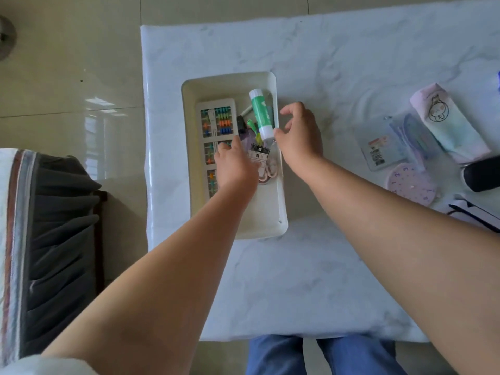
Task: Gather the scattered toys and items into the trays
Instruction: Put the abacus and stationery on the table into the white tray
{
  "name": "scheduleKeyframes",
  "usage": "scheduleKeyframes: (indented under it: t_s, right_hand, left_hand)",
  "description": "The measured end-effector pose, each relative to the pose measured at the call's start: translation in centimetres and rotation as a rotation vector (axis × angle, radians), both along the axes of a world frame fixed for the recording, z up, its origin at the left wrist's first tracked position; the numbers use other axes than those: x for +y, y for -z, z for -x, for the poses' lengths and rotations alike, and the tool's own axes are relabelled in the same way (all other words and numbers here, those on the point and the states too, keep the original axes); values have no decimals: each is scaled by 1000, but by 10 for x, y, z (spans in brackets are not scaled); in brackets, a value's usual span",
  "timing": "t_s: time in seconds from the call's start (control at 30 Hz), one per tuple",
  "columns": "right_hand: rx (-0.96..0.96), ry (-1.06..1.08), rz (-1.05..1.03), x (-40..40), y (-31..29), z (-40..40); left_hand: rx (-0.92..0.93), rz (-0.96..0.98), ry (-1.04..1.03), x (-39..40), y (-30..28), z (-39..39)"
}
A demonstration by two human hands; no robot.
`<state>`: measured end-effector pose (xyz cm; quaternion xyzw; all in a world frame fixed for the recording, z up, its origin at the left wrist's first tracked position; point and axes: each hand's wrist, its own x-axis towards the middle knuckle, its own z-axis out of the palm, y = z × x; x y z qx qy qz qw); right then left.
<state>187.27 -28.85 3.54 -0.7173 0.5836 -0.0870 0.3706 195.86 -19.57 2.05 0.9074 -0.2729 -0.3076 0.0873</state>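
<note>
Numerals on purple clock face (411,183)

We see a white marble-patterned tabletop (338,63) filling most of the view, its surface glossy and veined with pale grey. Beyond its left edge lies a floor of large glossy beige tiles (75,77) that catch the window light. At the far left stands a piece of furniture draped in dark grey pleated fabric (62,226), with a white cloth bearing grey and brown stripes (13,226) laid along its outer side. A round grey metal object (6,36) sits at the upper left edge, cut off by the frame. Below the near edge of the tabletop we make out blue denim trouser legs (324,355)
</note>
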Motion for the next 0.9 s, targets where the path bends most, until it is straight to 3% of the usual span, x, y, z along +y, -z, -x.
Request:
scheduleKeyframes:
  t_s: [0.17, 0.4, 0.6, 0.9]
  right_hand:
    - [169, -102, -103, 5, 5, 2]
    - [165, -133, -59, 0, 5, 17]
    - [168, -116, -40, -20, 6, 74]
    - [209, -93, -84, -51, 8, 179]
  left_hand:
    - [-134, 85, 2, -10, 1, 3]
    - [-148, 207, 92, -28, 4, 27]
    - [-127, 300, 191, -42, -4, 80]
    - [-73, 328, 167, -79, -12, 187]
